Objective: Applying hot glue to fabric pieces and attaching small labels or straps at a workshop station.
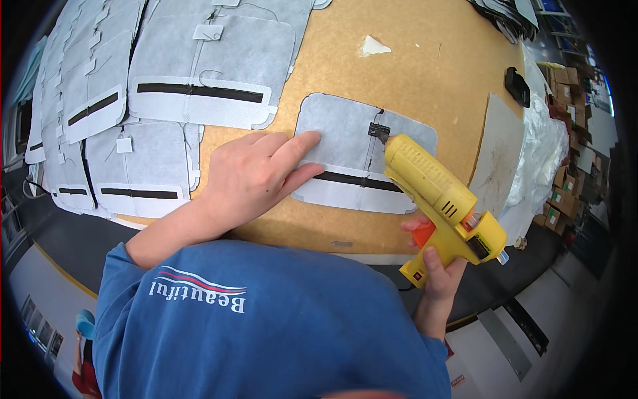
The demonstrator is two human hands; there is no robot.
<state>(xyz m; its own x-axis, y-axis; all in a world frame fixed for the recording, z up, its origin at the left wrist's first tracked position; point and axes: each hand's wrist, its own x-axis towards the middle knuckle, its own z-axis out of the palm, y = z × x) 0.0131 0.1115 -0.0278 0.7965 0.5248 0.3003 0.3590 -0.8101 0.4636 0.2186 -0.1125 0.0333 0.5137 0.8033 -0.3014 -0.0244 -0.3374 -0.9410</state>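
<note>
A light grey fabric pad [339,126] lies in front of me, with a white lower band and a black strip [365,180] along it. My left hand [252,173] rests at the pad's left side, index finger and thumb stretched apart on it, gripping nothing. My right hand [440,276] is wrapped round the handle of a yellow hot glue gun [435,183], fingers by its orange trigger. The gun's nozzle meets or hovers just over a small black patch [379,130] on the pad's thin dark wire; contact is hard to tell. A clear glue stick [503,257] pokes from its rear.
Overlapping stacks of similar grey pads [212,56] cover the table's left. A white scrap [375,46] lies on the brown tabletop [399,73]. To the right are a grey board [495,143], a black object [516,87] and clear plastic sheeting [541,149]. Cardboard boxes [565,193] stand beyond.
</note>
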